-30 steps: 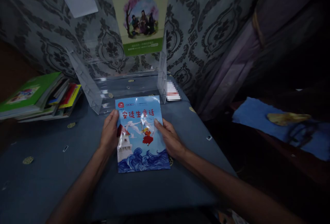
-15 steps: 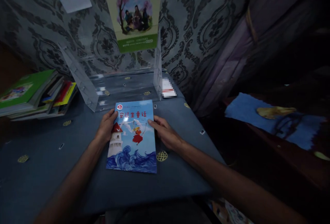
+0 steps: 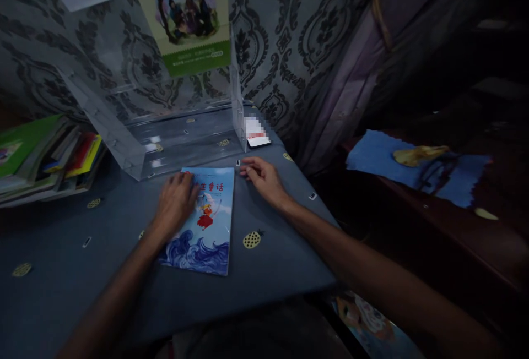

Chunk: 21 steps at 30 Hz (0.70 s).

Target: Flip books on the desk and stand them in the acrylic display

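Note:
A blue storybook (image 3: 210, 243) with a red-skirted figure and dark blue waves on its cover lies on the tablecloth in front of me. My left hand (image 3: 177, 199) rests over its upper left part, palm down, fingers laid across the cover and hiding part of the title and the picture. To the right of the book, apart from it, is my right hand (image 3: 263, 180). Its fingers are loosely bent and parted, with nothing in them.
A clear acrylic stand (image 3: 99, 122) is behind the book, below a green-edged booklet (image 3: 190, 12). Stacked books (image 3: 45, 155) sit at left. A white card (image 3: 257, 132) lies beyond the stand. Right of the table (image 3: 273, 287), a blue cloth (image 3: 372, 155) covers a lower surface.
My right hand has let go of the book's right edge and moved off it. My left hand has gone from gripping the left edge to lying over the cover. The book now lies on the table.

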### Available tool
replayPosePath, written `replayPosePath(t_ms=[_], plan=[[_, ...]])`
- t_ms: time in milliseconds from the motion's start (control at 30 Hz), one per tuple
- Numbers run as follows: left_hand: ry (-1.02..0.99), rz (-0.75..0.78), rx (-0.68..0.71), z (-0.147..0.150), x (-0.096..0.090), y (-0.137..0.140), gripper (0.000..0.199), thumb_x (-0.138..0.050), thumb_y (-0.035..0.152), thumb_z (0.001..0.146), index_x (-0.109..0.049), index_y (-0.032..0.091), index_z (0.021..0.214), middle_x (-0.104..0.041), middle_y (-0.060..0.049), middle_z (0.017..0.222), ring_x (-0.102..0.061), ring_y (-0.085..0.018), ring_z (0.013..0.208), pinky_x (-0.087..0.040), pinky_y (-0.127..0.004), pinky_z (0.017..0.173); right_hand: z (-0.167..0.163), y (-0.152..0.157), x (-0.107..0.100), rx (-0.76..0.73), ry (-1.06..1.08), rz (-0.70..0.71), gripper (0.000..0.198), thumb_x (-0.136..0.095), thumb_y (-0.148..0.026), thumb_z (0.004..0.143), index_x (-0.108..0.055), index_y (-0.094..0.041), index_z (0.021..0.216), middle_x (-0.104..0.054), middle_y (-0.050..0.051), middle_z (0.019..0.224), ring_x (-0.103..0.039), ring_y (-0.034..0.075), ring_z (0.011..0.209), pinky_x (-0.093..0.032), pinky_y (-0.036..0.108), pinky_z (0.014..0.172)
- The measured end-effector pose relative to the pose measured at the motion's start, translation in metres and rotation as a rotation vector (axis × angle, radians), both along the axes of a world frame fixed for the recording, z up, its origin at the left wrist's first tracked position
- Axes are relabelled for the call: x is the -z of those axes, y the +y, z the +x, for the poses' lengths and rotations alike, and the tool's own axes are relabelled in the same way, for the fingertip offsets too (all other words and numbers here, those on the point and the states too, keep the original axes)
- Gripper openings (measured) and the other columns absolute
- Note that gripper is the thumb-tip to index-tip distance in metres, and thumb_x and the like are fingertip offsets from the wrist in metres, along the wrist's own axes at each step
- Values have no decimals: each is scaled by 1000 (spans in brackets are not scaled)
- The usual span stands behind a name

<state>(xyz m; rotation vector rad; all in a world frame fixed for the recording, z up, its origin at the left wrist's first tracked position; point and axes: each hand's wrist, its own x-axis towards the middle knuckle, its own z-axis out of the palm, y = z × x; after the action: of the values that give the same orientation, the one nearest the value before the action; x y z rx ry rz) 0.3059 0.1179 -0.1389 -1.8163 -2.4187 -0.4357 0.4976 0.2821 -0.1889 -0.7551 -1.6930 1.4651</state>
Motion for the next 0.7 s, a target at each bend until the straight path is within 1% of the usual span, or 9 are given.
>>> replayPosePath(t_ms=[100,167,233,333,400,467,600,633,700], plan=[[94,-22,69,39,1,1,38,-49,43,101,-63,18,125,-65,-19,129,-57,-37,123,-47,-54,103,2,2,2,-75,-100,210,34,-55,-23,89,-63,-22,122,-74,10,120,-69,25,113,-52,47,103],[96,-50,85,60,4,3,46,-55,50,98,-59,18,131,-63,-20,135,-53,-40,132,-44,-57,107,4,0,3,-148,-165,362,44,-51,-18,90,-57,-20,133,-67,13,134,-60,25,129,-45,50,112],[72,-91,80,74,7,5,56,-59,54,95,-56,15,136,-59,-24,142,-49,-45,137,-40,-62,110,4,-1,2,-198,-213,458,50,-47,-15,91,-50,-17,141,-63,15,140,-55,25,135,-41,52,116],[31,-128,66,80,10,5,63,-63,53,94,-54,12,140,-52,-29,149,-44,-50,141,-35,-68,112,5,-2,2,-232,-266,524,53,-44,-14,92,-46,-17,145,-63,15,137,-55,25,132,-42,53,115],[-2,-114,80,77,11,3,65,-64,55,92,-55,13,140,-53,-28,149,-44,-49,141,-33,-67,114,5,-1,3,-242,-301,559,50,-44,-15,93,-48,-16,143,-64,15,134,-56,26,129,-44,52,113],[-28,-82,117,67,11,1,62,-62,57,93,-57,17,139,-56,-24,148,-46,-46,141,-33,-64,116,5,-2,4,-228,-329,604,47,-47,-17,93,-51,-16,140,-64,15,131,-57,28,126,-45,52,111],[-120,-35,282,31,14,-2,44,-46,43,102,-62,22,137,-59,-16,147,-52,-36,137,-31,-58,119,6,-12,-3,-137,-321,769,38,-56,-23,93,-60,-19,130,-63,15,131,-53,32,127,-42,55,112],[-156,-15,329,22,16,-2,43,-44,41,103,-63,23,137,-59,-15,148,-52,-34,138,-32,-56,119,6,-18,-7,-170,-295,820,35,-59,-25,93,-63,-20,127,-64,14,130,-54,32,126,-41,56,111],[-225,4,393,6,20,-3,43,-45,40,102,-63,22,137,-58,-14,150,-51,-32,140,-32,-53,120,9,-31,-17,-363,-216,901,29,-63,-30,94,-67,-22,121,-65,12,130,-55,31,125,-42,55,111]])
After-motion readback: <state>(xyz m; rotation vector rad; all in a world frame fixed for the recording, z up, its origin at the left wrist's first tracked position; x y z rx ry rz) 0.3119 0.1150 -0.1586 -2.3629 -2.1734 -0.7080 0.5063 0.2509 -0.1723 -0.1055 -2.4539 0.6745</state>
